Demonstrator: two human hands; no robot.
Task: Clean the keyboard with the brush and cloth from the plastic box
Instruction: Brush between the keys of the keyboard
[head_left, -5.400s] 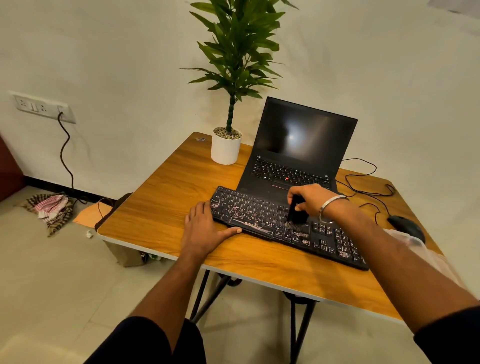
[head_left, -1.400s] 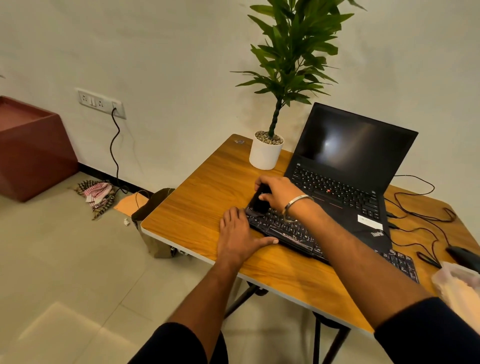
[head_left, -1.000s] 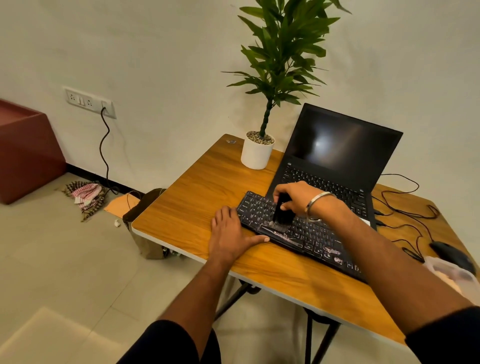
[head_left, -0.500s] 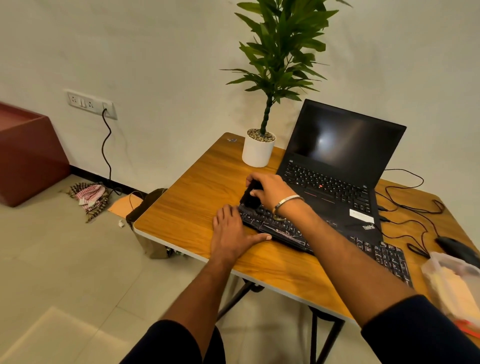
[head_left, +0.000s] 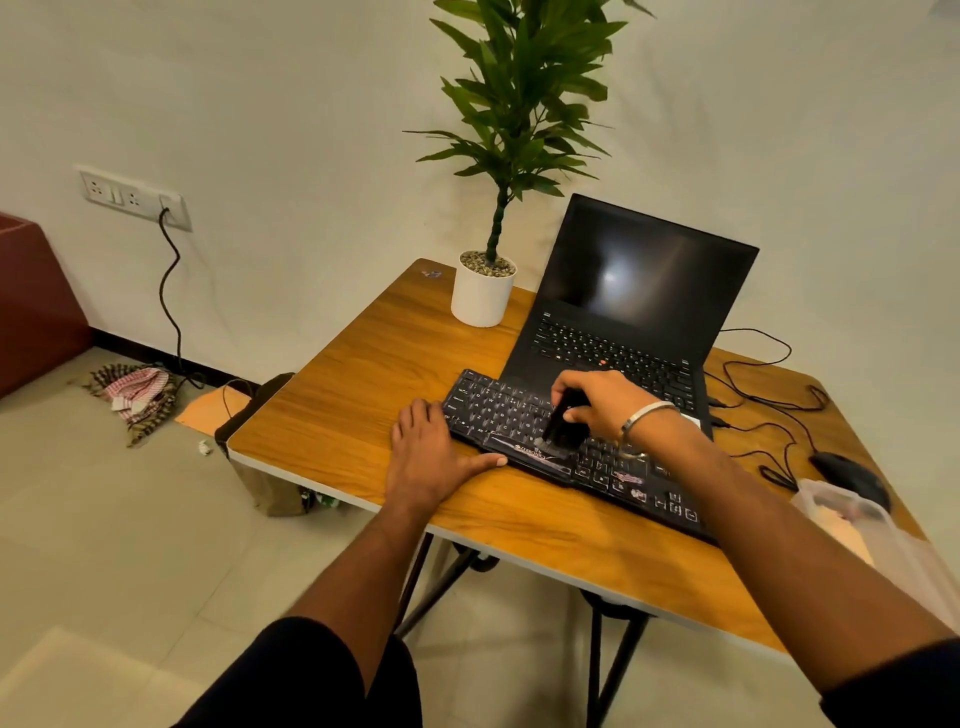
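A black keyboard (head_left: 498, 410) lies across the wooden table (head_left: 363, 410) in front of an open laptop (head_left: 623, 322). My right hand (head_left: 597, 402) grips a small black brush (head_left: 561, 426), whose bristles touch the keys near the space bar. My left hand (head_left: 431, 457) rests flat on the table at the keyboard's left end, thumb stretched along its front edge. The clear plastic box (head_left: 878, 540) stands at the table's right edge; something pale lies inside it, too blurred to name.
A potted plant (head_left: 483, 291) stands at the back of the table, left of the laptop. A black mouse (head_left: 847, 473) and loose cables (head_left: 763, 415) lie at the right. On the floor are a bag (head_left: 265, 483) beside the table and crumpled cloths (head_left: 135, 395) by the wall.
My right hand has swept the brush from the keyboard's upper left corner to the right and toward me, down to the space bar. My left hand has stayed in place.
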